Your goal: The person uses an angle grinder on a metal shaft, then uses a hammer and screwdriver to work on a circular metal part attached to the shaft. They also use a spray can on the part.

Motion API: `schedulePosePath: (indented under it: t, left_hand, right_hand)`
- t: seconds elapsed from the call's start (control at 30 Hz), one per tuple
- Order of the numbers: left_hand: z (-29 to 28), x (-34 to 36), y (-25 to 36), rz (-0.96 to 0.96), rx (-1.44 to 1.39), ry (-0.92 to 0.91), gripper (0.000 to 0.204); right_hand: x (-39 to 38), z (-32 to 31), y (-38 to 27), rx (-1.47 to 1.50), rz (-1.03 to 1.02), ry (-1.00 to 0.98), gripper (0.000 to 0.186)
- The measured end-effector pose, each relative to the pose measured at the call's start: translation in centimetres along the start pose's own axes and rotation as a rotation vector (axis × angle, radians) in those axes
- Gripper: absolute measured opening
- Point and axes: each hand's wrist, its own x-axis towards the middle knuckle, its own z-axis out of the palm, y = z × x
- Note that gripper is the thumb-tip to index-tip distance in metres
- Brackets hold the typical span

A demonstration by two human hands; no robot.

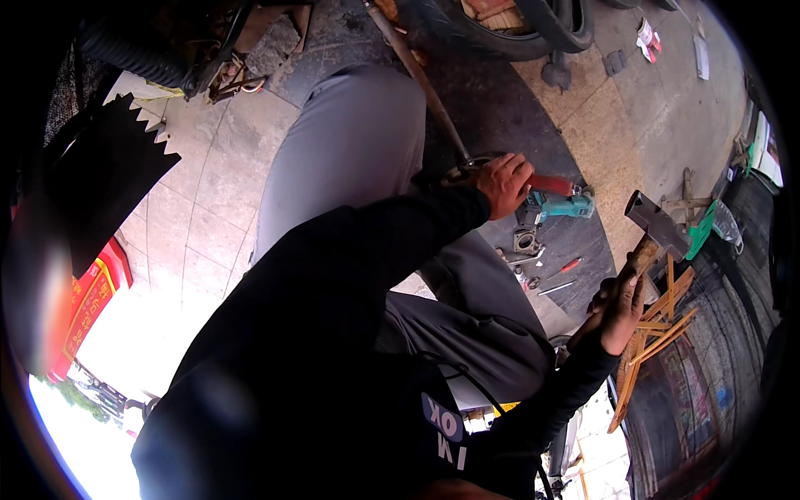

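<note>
My left hand (pixel 504 183) is closed on a red-handled tool (pixel 550 182) beside a dark metal part (pixel 462 172), where the lower end of a long steel rod (pixel 425 92) sits. My right hand (pixel 621 304) grips the wooden handle of a hammer (pixel 657 223), raised at the right with its steel head uppermost. A teal power tool (pixel 567 207) lies just below the red tool. Farther down on the dark floor piece are a square metal part (pixel 525 242), small loose parts, a red screwdriver (pixel 571 265) and a thin steel rod (pixel 557 287).
Tires (pixel 567 21) lie at the top, with a green plastic item (pixel 702 229) and wooden slats (pixel 667 332) at the right. A black toothed panel (pixel 108 183) and red board (pixel 96 304) stand at the left. My gray-trousered knee (pixel 350 117) is beside the rod.
</note>
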Motion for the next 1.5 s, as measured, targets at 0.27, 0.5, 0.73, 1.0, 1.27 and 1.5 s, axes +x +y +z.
schedulePosePath:
  t: [0.27, 0.5, 0.73, 1.0, 1.27, 1.5]
  left_hand:
    - [-0.7, 0.7, -0.3, 0.039, -0.116, -0.027, 0.030]
    - [-1.0, 1.0, -0.2, 0.034, -0.155, -0.012, 0.029]
    - [-0.6, 1.3, -0.2, -0.090, -0.159, 0.102, 0.027]
    - [-0.4, 1.1, 0.1, -0.093, -0.104, 0.095, 0.029]
    - [-0.2, 1.5, 0.0, -0.057, -0.098, 0.170, 0.029]
    - [0.1, 1.5, -0.5, -0.153, -0.139, 0.185, 0.031]
  right_hand:
    - [-0.3, -0.5, 1.5, -0.028, 0.016, -0.051, 0.043]
    - [-0.8, -0.4, 1.4, 0.007, 0.009, -0.070, 0.049]
    - [-1.4, 0.4, 0.6, -0.034, -0.045, -0.048, 0.042]
    - [-1.6, 2.4, 0.6, -0.119, -0.131, -0.147, 0.049]
    - [-0.8, 3.2, 0.3, -0.195, -0.123, -0.231, 0.050]
    - [-1.3, 3.0, -0.1, -0.154, -0.163, -0.205, 0.053]
